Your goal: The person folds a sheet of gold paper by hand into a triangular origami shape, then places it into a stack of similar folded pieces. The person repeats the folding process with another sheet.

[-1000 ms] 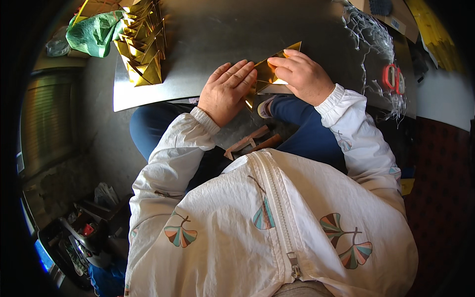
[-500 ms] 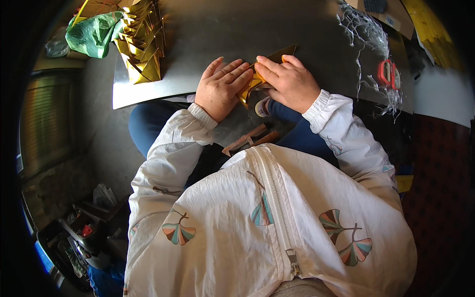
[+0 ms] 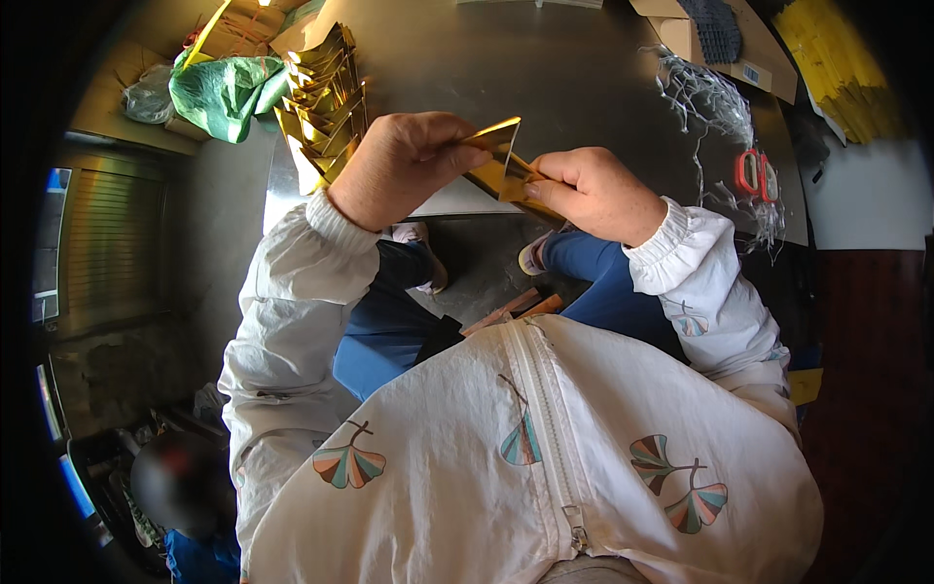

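A folded piece of shiny gold paper (image 3: 496,175) is held up between my two hands near the table's front edge. My left hand (image 3: 404,161) pinches its upper left flap between thumb and fingers. On the other side, my right hand (image 3: 592,195) grips the lower right part, thumb on top. The flap stands raised, with a pale edge showing. Behind my left hand, a stack of folded gold paper pieces (image 3: 326,102) lies on the dark table (image 3: 525,73), partly hidden by that hand.
Red-handled scissors (image 3: 749,175) lie at the right beside a tangle of white plastic strings (image 3: 710,102). A cardboard box (image 3: 759,63) and yellow bundles (image 3: 839,68) are at the far right. A green plastic bag (image 3: 226,97) sits at the far left.
The gold paper was pressed flat under both hands on the table; now it is lifted with a flap raised. My hands have moved apart, and my view has shifted a little.
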`<state>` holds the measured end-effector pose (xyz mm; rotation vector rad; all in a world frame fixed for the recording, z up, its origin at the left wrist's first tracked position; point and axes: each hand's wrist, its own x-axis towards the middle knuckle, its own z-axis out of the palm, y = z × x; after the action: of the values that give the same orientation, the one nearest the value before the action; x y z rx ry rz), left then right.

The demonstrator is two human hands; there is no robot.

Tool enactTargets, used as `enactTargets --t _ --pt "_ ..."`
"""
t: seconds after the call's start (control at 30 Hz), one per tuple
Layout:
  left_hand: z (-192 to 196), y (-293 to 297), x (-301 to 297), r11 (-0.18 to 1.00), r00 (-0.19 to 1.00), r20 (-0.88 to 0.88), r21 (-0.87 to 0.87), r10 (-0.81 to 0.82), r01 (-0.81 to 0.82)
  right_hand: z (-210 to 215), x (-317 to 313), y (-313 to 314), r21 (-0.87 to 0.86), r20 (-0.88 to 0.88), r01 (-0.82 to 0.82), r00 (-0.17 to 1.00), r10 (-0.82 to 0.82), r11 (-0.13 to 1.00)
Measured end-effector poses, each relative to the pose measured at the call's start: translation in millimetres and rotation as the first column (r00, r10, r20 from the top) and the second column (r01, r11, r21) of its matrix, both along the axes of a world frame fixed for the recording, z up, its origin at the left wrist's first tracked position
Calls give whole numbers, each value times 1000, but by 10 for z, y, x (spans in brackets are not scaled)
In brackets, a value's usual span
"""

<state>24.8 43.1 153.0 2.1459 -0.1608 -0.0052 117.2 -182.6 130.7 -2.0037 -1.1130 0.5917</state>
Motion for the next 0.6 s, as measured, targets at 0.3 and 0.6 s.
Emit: enactTargets --t 0.3,0.6 --pt "-236 36 -111 885 999 -11 -464 -41 31 234 -342 -93 3 245 60 968 -59 998" --pt "-236 -55 -193 790 995 -100 -611 -13 -51 354 -446 -119 -48 265 36 964 -22 998"
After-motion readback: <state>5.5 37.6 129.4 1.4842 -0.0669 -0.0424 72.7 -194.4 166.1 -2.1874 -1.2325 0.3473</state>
